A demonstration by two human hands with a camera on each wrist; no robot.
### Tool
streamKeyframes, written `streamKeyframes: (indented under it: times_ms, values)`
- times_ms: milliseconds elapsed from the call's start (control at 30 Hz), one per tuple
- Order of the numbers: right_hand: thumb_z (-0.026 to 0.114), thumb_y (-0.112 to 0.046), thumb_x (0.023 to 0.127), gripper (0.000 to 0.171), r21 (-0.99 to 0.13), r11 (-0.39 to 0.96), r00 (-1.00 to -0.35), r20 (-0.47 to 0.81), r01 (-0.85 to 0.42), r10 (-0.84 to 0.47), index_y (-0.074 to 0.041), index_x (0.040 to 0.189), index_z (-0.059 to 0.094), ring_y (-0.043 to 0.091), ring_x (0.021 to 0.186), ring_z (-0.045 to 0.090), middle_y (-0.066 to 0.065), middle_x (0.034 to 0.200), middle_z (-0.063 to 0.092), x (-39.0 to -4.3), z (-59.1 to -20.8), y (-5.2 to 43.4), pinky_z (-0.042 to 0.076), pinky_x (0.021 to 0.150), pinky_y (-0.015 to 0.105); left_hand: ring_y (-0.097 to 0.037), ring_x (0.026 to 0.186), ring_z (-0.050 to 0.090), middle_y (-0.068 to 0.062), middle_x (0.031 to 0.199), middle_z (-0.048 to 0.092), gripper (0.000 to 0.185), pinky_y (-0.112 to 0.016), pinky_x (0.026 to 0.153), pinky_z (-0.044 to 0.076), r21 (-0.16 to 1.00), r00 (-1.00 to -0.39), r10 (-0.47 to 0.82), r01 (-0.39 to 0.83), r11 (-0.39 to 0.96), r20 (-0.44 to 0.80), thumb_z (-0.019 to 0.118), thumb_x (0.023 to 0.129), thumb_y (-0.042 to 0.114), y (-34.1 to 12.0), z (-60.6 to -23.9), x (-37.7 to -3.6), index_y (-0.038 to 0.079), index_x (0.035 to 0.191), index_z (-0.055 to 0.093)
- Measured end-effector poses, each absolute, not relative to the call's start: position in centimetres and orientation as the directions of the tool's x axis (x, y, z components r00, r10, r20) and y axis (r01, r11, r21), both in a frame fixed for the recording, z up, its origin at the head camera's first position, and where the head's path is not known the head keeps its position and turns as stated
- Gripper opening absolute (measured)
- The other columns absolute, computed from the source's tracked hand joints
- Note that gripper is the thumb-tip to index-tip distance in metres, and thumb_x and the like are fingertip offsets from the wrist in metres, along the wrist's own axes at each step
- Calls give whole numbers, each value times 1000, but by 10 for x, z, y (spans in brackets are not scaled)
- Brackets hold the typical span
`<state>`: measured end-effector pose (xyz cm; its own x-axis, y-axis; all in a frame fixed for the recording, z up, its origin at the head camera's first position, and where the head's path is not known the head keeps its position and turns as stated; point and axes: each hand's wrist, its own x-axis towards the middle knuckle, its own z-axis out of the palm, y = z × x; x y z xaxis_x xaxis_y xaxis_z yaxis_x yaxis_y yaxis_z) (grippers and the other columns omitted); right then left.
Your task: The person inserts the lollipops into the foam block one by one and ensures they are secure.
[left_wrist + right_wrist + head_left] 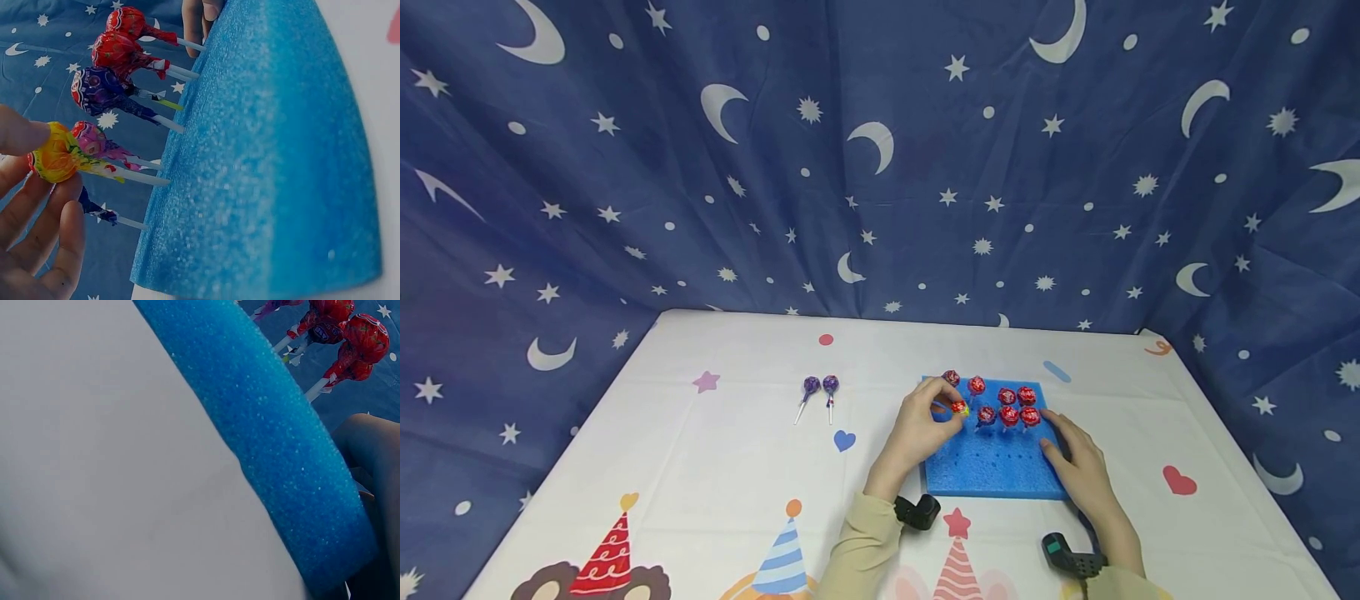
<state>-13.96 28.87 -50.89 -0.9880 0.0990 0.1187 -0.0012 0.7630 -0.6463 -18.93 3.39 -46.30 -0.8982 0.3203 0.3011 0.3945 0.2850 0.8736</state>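
Nearest the viewer, two forearms in pale sleeves are seen reaching forward over the bench point(715, 467), each with a dark wrist device. The left hand point(925, 425) is raised over the near-left part of one blue foam block point(992, 467), which lies flat on the bench right of centre. A lollipop with a yellow and red wrapper point(959, 407) is pinched at its head between the thumb and curled fingers point(44, 231); in the left wrist view its stick is seen reaching to the foam surface.

The right hand point(1078, 462) is laid flat against the right edge of the block, fingers extended and relaxed, nothing being gripped.

On the far half of the block, six other lollipops point(1009, 414) are counted standing upright in holes: three in a nearer row and three behind; most are wrapped in red, though one looks purple in the left wrist view. Rows of holes are visible in the nearer half of the foam.

Further left, well apart from the block, two purple lollipops point(820, 387) are lying side by side on the bench.

Behind the bench, a dark blue curtain point(880, 167) printed with moons and stars is hung.
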Motion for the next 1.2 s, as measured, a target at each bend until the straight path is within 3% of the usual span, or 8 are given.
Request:
streamKeyframes:
  times_ms: [633,1200]
  values:
    - [49,-27,98,51,-634,774,-988,106,17,109,-10,145,39,49,141,22,25,151,33,-139,-512,290,10,110,71,-17,95,62,-4,100,63,14,-36,87,54,876,-891,375,378,301,255,70,84,8,33,-464,-190,11,94,61]
    - [49,-28,98,51,-633,774,-987,112,18,115,-10,145,39,49,141,22,26,151,33,-140,-511,288,11,109,72,-18,98,62,-3,109,62,27,-35,87,53,851,-883,360,419,318,300,70,85,11,35,-463,-188,8,111,63]
